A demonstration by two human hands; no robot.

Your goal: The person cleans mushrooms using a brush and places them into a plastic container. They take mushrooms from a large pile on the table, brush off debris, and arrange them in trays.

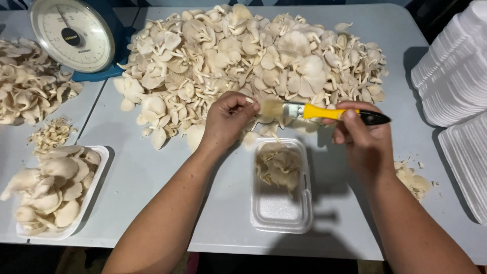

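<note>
L hand [225, 119] pinches an oyster mushroom [268, 109] over the foam tray [280, 213] near the counter's front edge; R hand [362, 139] is clenched on a yellow-handled brush [324, 112], bristles at the cap. Mushroom looks light, soft, prob. tears easily; best held by the stem. Big mushroom pile [253, 56] sits toward the back edge.

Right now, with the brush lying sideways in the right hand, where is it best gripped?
Probably the yellow handle of the brush, just behind the metal ferrule, from the near side: it lies level and long, bristles pointing left, and the right hand pinches only its dark tail.
</note>
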